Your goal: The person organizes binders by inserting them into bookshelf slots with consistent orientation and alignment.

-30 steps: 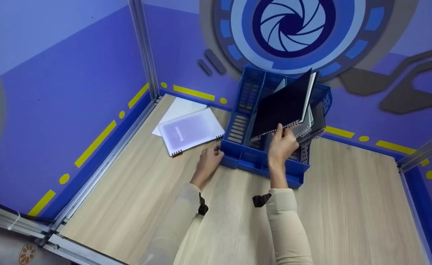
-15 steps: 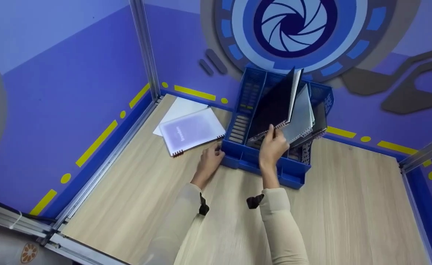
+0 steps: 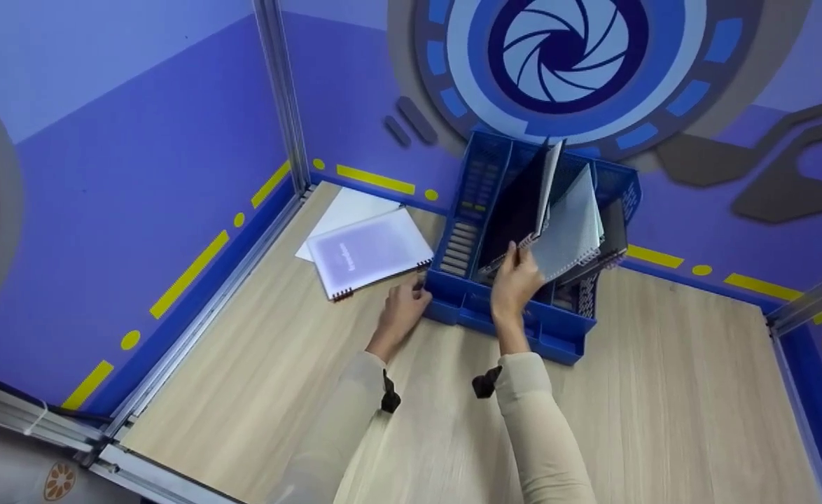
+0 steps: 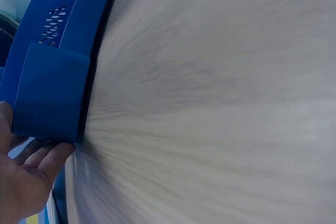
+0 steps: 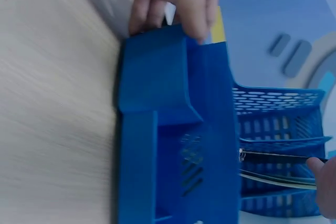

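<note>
A blue file rack (image 3: 477,310) with upright dividers stands against the back wall. My left hand (image 3: 402,310) grips its front left corner; in the left wrist view the thumb of the left hand (image 4: 26,182) lies over the edge and the fingers against the side of the rack (image 4: 50,90). My right hand (image 3: 516,285) pinches a black spiral notebook (image 3: 518,203) by its coil edge, the notebook leaning in the middle compartment. Right of it lean a light grey spiral notebook (image 3: 566,234) and a dark notebook (image 3: 612,227).
Left of the rack, a pale purple spiral notebook (image 3: 372,252) lies partly over a white one (image 3: 341,213) on the wooden table (image 3: 677,392). Patterned panels enclose the table at the back and sides. The rack's leftmost compartment (image 3: 461,245) has slots in its base.
The right hand has moved left and slightly down with the black notebook, lowering it into the middle compartment and uncovering the grey notebook. The left hand has stayed at the rack's corner.
</note>
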Motion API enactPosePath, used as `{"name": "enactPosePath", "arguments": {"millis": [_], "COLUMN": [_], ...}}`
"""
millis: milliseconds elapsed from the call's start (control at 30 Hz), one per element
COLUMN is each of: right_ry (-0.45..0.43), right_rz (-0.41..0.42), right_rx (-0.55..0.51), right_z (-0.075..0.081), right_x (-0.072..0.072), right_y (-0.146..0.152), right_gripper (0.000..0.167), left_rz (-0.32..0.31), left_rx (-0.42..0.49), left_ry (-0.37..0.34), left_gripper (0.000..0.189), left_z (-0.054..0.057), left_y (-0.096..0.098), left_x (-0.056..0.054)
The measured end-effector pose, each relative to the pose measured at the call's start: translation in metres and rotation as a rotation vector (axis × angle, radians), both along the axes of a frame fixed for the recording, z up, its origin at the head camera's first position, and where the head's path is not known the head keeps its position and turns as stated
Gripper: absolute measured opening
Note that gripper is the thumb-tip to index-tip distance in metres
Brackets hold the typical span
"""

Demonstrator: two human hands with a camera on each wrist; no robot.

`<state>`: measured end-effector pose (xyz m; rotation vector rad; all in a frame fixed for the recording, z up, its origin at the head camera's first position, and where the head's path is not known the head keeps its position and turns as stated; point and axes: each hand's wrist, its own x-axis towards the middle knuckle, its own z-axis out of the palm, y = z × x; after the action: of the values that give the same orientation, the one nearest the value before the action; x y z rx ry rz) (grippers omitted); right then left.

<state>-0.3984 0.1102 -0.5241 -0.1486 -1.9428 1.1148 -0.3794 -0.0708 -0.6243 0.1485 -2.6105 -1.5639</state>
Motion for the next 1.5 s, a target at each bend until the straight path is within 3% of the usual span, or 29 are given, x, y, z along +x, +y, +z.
{"name": "enactPosePath", "arguments": {"millis": [200, 367, 567, 700, 1000, 1200, 1500], "right_ry": [-0.091, -0.206, -0.324, -0.385, -0.315, -0.279, -0.289], "right_rz": [0.007, 0.070, 0.197, 0.260, 0.272, 0.212, 0.192], "right_rx": [0.012, 0.062, 0.010, -0.054, -0.232, -0.168, -0.141], "right_z": [-0.014, -0.020, -0.011, -0.004, -0.006, -0.011, -0.017], "right_x": [-0.003, -0.005, -0.003, 0.004, 0.002, -0.003, -0.015], "right_y": [0.001, 0.007, 0.015, 0.016, 0.016, 0.016, 0.022], "right_gripper": [0.028, 0.029, 0.018, 0.024, 0.020, 0.017, 0.015], "left_rz": [-0.014, -0.002, -0.001, 0.002, 0.008, 0.012, 0.020], "left_rx": [0.000, -0.016, -0.010, -0.008, -0.041, -0.031, -0.042], "left_ry": [0.022, 0.022, 0.013, 0.005, 0.012, 0.012, -0.006], "left_gripper": [0.044, 0.040, 0.041, 0.042, 0.036, 0.035, 0.033], "left_z": [-0.002, -0.002, -0.002, -0.001, -0.002, -0.002, -0.002], "left_y": [0.001, 0.000, -0.001, -0.002, -0.002, -0.002, -0.001], "left_x": [0.000, 0.000, -0.001, -0.001, -0.001, -0.001, -0.001]}}
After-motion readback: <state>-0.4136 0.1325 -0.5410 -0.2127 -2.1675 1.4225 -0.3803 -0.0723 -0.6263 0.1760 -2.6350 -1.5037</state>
